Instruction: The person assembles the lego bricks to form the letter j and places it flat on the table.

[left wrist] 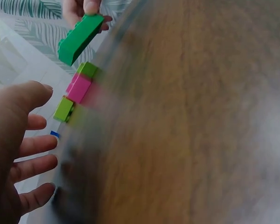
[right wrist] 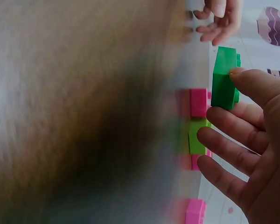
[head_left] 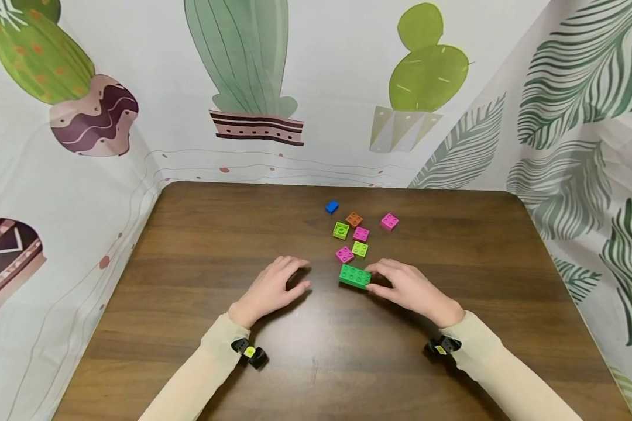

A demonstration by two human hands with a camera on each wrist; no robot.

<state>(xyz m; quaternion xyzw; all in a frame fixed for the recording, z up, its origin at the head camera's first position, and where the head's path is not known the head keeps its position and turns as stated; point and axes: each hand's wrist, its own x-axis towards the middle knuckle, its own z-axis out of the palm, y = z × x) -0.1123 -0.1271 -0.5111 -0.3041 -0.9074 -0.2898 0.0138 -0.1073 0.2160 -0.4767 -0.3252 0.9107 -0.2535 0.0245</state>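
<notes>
The right hand pinches the right end of a long green toy building brick between thumb and index finger. In the right wrist view the thumb lies on the brick's stud side, while the other fingers spread below it. Left of the brick, the left hand is apart from it, fingers relaxed and nothing held. Just beyond the green brick lie a magenta brick and a lime brick. Seen from the left wrist, the green brick appears raised above the small bricks.
Farther back on the wooden table are a second magenta brick, an upturned lime brick, an orange-brown brick and a blue brick. A pink brick sits off to the right. A cactus-print cloth hangs behind.
</notes>
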